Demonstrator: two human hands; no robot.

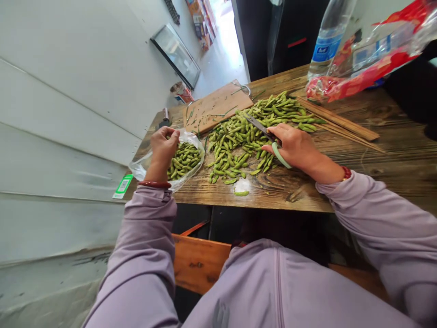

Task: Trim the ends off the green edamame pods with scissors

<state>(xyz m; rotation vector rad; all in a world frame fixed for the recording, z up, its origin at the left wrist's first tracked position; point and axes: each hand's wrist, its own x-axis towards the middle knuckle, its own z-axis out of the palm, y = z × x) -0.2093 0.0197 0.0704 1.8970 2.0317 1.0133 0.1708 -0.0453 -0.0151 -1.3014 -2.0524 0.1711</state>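
Observation:
My right hand (295, 148) grips a pair of scissors (258, 124) with pale green handles, blades pointing left over a heap of green edamame pods (235, 136) on the wooden table. Above a clear plastic bag (201, 154) my left hand (164, 146) is closed, thumb and fingertips pressed together; whatever may be between them is hidden. More pods (184, 161) lie inside that bag. One loose pod (241, 193) rests close to the table's front edge.
A wooden board (218, 107) with green scraps lies behind the heap. Wooden sticks (341, 120), a water bottle (326, 45) and red-and-clear plastic packaging (368, 77) are at the right. A green card (123, 184) hangs by the left table edge, near the white wall.

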